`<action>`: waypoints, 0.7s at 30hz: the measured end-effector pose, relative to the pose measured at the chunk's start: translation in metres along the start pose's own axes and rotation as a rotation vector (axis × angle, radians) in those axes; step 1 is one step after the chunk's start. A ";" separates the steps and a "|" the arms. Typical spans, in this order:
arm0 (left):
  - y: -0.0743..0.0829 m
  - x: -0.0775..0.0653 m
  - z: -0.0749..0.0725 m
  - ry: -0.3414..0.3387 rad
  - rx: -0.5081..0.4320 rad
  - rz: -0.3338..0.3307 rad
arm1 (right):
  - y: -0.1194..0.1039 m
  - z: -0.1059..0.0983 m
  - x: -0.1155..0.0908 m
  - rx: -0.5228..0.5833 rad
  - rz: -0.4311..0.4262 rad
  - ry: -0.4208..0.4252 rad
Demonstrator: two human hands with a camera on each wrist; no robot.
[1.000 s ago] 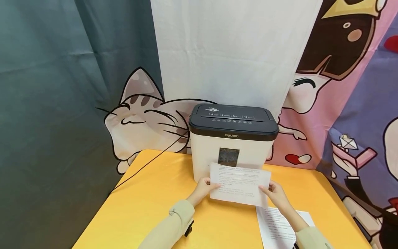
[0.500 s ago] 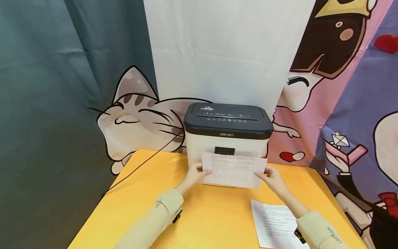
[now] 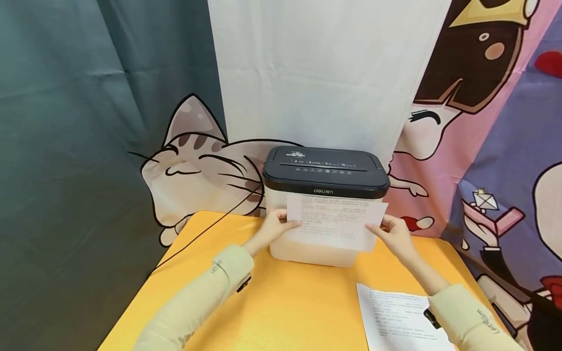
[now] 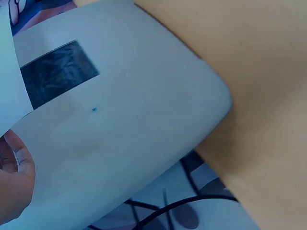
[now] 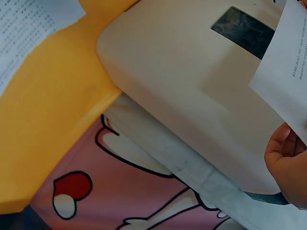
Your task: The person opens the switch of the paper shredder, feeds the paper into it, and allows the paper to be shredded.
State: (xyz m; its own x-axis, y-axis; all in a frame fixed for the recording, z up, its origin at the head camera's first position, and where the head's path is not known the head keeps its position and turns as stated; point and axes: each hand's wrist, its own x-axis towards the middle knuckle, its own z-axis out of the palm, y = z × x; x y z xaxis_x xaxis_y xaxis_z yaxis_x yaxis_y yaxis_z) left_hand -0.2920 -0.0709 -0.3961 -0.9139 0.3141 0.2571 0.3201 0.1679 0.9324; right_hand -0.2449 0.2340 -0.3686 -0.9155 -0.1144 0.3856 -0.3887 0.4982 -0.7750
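Observation:
A printed sheet of paper (image 3: 333, 222) is held up in front of a white paper shredder (image 3: 307, 256) with a dark lid. My left hand (image 3: 274, 228) pinches the sheet's left edge, thumb on the near face. At the right edge my right hand (image 3: 395, 236) pinches it the same way. The sheet's top edge is just below the lid's front rim, and the feed slot (image 3: 325, 166) lies above and behind it. In the left wrist view a corner of the sheet (image 4: 12, 91) covers part of the shredder's window (image 4: 60, 74).
More printed paper (image 3: 395, 317) lies on the yellow table (image 3: 290, 302), under and beside the right forearm. A black cord (image 3: 197, 239) runs from the shredder over the table's left side. A printed cloth backdrop (image 3: 325, 73) hangs right behind the shredder.
Both hands have raised the sheet up the shredder's front, from over the table to just below the lid. It now hides the window in the head view. The grip looks the same.

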 end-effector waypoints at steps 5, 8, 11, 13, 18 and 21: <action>0.012 0.008 -0.002 -0.003 -0.006 0.033 | -0.010 -0.011 0.008 0.013 -0.037 0.003; 0.020 0.012 -0.005 0.002 0.012 0.055 | -0.015 -0.017 0.013 0.016 -0.053 0.000; 0.030 0.016 -0.008 0.000 0.030 0.068 | -0.020 -0.024 0.018 -0.028 -0.071 0.004; 0.036 0.019 -0.011 -0.004 0.043 0.080 | -0.024 -0.029 0.022 -0.066 -0.086 0.009; 0.056 0.025 -0.018 -0.002 0.062 0.114 | -0.036 -0.039 0.031 -0.126 -0.118 0.028; 0.069 0.031 -0.020 -0.005 0.070 0.123 | -0.041 -0.045 0.037 -0.130 -0.141 0.051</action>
State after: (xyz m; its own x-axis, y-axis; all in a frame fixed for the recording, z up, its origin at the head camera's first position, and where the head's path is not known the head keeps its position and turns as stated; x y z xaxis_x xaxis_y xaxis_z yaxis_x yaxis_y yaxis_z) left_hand -0.3036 -0.0686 -0.3188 -0.8655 0.3413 0.3667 0.4463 0.1927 0.8739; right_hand -0.2584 0.2478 -0.2997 -0.8452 -0.1487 0.5133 -0.4930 0.5879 -0.6414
